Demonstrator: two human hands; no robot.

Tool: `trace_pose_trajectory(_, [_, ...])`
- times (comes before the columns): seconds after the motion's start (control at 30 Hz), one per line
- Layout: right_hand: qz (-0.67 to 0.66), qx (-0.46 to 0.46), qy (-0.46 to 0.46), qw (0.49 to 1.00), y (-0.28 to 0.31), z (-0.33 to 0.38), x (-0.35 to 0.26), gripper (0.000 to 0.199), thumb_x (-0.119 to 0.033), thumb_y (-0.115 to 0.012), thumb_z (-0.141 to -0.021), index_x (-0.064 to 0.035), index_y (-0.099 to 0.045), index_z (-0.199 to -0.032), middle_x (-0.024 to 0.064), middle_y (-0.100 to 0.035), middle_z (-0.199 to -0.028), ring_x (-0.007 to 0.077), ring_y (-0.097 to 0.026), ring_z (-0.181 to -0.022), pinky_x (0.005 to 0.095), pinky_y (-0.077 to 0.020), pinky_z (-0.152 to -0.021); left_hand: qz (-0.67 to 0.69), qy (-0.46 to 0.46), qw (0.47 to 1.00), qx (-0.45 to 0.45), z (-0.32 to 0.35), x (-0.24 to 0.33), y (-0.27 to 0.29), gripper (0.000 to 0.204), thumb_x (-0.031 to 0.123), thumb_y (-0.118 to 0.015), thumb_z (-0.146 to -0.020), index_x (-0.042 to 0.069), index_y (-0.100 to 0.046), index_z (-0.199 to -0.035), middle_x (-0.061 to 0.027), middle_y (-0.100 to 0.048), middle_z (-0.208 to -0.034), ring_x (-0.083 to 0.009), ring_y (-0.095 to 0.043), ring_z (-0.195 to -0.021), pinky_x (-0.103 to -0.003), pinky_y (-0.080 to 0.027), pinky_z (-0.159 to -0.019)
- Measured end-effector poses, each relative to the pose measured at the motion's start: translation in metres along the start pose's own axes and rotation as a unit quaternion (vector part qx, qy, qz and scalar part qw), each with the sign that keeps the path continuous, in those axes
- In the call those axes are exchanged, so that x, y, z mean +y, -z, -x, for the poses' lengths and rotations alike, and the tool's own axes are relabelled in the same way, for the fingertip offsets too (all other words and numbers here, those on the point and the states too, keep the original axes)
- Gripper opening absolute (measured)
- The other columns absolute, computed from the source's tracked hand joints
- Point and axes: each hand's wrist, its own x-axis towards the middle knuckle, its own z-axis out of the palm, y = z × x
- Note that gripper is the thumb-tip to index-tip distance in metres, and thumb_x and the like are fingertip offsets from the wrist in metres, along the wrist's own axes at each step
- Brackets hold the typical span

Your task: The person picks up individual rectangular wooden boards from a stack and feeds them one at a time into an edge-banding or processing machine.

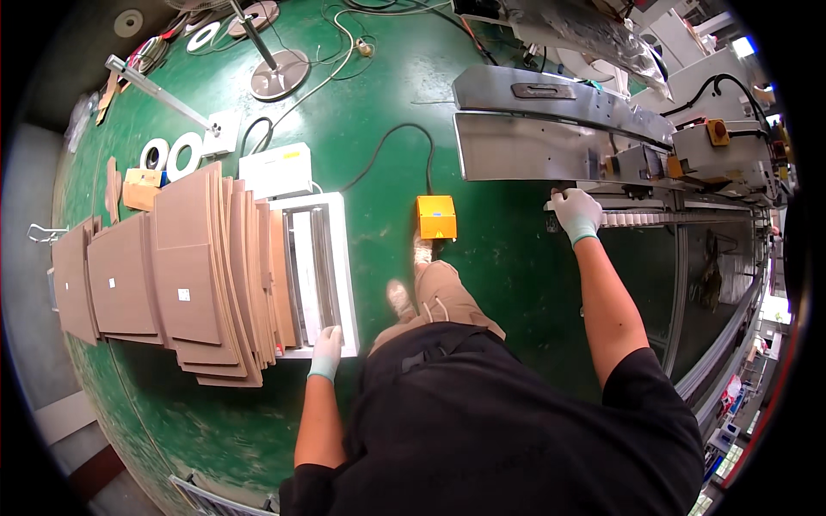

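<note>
Along the left side of the frame, flat brown cardboard sheets (pixel 194 275) stand in overlapping stacks, some bearing small white labels. Above them, in the upper left, two white ring-shaped rolls (pixel 184 156) are near a white box-shaped unit (pixel 277 170). Farther up, a pole rises from a round, shiny metal base (pixel 280 76) on the glossy green floor (pixel 387 95).

Just right of the cardboard, left of centre, is a white rectangular frame (pixel 346 275) with long grey metal strips inside. The gloved left hand (pixel 326 351) is at its lower edge, near the lower right corner, fingers pointing up the frame; whether it grips or merely rests there I cannot tell.

At the centre, a yellow box-shaped pedal unit (pixel 437 218) with a dark cable is on the floor, just beyond the person's foot.

Right of centre, the gloved right hand (pixel 576 213) is bent over the near end of a narrow track of pale rollers (pixel 641 218); its fingertips are hidden, so its grip cannot be told. Long silvery metal panels (pixel 542 148) extend above it, toward an orange-red round knob (pixel 718 132) at upper right.
</note>
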Motion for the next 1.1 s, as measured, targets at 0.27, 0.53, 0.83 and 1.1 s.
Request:
trace_pose_trajectory(0.27, [-0.018, 0.011, 0.007, 1.000, 0.001, 0.000, 0.002, 0.050, -0.054, -0.052, -0.096, -0.0118, -0.078, -0.094, 0.0165, -0.075, -0.097, 0.0384, -0.070, -0.096, 0.0486, -0.0528, -0.085, -0.038, 0.019, 0.999, 0.023, 0.009, -0.071, -0.010, 0.050, 0.036, -0.053, -0.100, -0.008, -0.067, -0.119, -0.0262, -0.071, -0.116, -0.0364, -0.067, -0.112, -0.042, -0.049, -0.099])
trace_pose_trajectory(0.53, [-0.015, 0.017, 0.012, 1.000, 0.008, 0.004, 0.000, 0.050, -0.052, -0.049, -0.097, -0.0114, -0.079, -0.091, 0.0147, -0.076, -0.092, 0.0363, -0.072, -0.092, 0.0471, -0.0522, -0.085, -0.014, 0.117, 0.992, 0.035, 0.018, -0.109, 0.002, 0.048, 0.034, -0.054, -0.101, -0.008, -0.066, -0.121, -0.0275, -0.070, -0.119, -0.0363, -0.067, -0.114, -0.041, -0.049, -0.100])
trace_pose_trajectory(0.83, [0.000, 0.033, 0.015, 0.999, -0.002, -0.001, 0.005, 0.051, -0.052, -0.050, -0.097, -0.0105, -0.078, -0.090, 0.0155, -0.075, -0.093, 0.0370, -0.071, -0.092, 0.0475, -0.0528, -0.084, 0.118, 0.120, 0.974, 0.153, -0.002, -0.067, 0.023, 0.042, 0.030, -0.055, -0.103, -0.007, -0.065, -0.120, -0.0191, -0.071, -0.113, -0.0269, -0.066, -0.106, -0.038, -0.049, -0.097])
trace_pose_trajectory(1.1, [-0.004, 0.018, 0.009, 1.000, 0.006, -0.002, 0.001, 0.051, -0.052, -0.049, -0.097, -0.0103, -0.078, -0.091, 0.0167, -0.075, -0.095, 0.0374, -0.071, -0.095, 0.0474, -0.0525, -0.086, 0.175, 0.127, 0.959, 0.183, -0.022, -0.079, 0.035, 0.043, 0.031, -0.056, -0.103, -0.005, -0.061, -0.125, -0.0162, -0.068, -0.120, -0.0251, -0.062, -0.111, -0.039, -0.048, -0.100])
